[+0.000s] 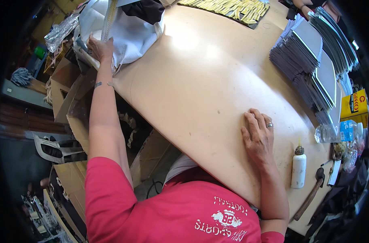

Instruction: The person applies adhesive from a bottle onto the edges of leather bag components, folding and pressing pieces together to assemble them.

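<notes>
At the upper left, my left hand [101, 50] reaches into a white fabric sack [133, 38] at the table's corner; its thumb and a finger are spread beside a pale strip [109, 19], and whether it grips anything is unclear. Dark cloth [145, 10] lies over the sack's far side. My right hand [258, 133] rests palm down on the tan tabletop [196, 91], fingers slightly curled, a ring on one finger, holding nothing. To its right a white glue bottle [298, 170] stands upright, with a hammer [309, 197] lying beyond it.
Stacks of grey cut panels [296, 54] stand at the right, near a yellow can [354, 106] and a clear plastic bottle [339, 132] on its side. Yellow strips [230, 10] cover a dark board at the far edge. Open cardboard boxes [78, 106] sit left of the table. Part of another person shows at the upper right.
</notes>
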Tool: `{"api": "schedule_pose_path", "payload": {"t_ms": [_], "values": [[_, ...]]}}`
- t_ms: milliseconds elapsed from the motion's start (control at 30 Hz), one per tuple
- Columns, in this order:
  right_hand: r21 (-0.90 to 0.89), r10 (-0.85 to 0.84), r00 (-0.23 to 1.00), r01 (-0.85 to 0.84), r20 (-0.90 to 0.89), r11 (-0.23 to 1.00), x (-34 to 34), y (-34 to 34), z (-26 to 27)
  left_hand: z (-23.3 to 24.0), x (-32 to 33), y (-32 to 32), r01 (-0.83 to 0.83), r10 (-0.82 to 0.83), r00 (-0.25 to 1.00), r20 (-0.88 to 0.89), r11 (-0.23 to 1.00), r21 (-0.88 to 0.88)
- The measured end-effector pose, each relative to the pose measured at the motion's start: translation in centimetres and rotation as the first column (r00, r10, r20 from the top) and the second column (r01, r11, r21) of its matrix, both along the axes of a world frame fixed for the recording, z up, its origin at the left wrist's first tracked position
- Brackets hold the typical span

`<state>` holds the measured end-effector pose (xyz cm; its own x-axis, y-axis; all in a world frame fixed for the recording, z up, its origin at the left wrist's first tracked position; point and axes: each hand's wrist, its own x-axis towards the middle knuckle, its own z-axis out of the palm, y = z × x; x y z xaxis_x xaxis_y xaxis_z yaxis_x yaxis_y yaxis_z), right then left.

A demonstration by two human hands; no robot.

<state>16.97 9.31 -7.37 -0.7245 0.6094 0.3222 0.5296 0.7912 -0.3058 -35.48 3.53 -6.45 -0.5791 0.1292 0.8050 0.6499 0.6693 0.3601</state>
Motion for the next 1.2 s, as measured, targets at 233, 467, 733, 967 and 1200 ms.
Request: {"api": "schedule_pose_path", "payload": {"t_ms": [233,467,733,967,1200], "values": [[0.014,-0.018,1.000,0.018,-0.006,1.000,0.1,0.1,-0.2,1.4,0.7,0.8,0.127,-0.126,0.932,0.340,0.992,0.019],[0.007,-0.011,1.000,0.011,-0.005,1.000,0.1,0.0,-0.4,4.1,4.8,2.0,0.378,-0.392,0.920,-0.024,0.867,0.325],[-0.002,-0.025,1.000,0.025,0.003,1.000,0.0,-0.2,0.0,2.5,7.3,0.8,0.590,-0.622,0.780,0.068,0.767,0.253],[-0.009,-0.017,1.000,0.017,0.006,1.000,-0.1,-0.3,0.1,2.7,6.6,-1.0,0.473,-0.845,0.433,0.313,0.508,0.719],[-0.005,-0.018,1.000,0.018,0.006,1.000,0.0,-0.3,0.0,4.3,10.8,-1.2,0.270,-0.971,0.061,0.229,0.238,0.933]]}}
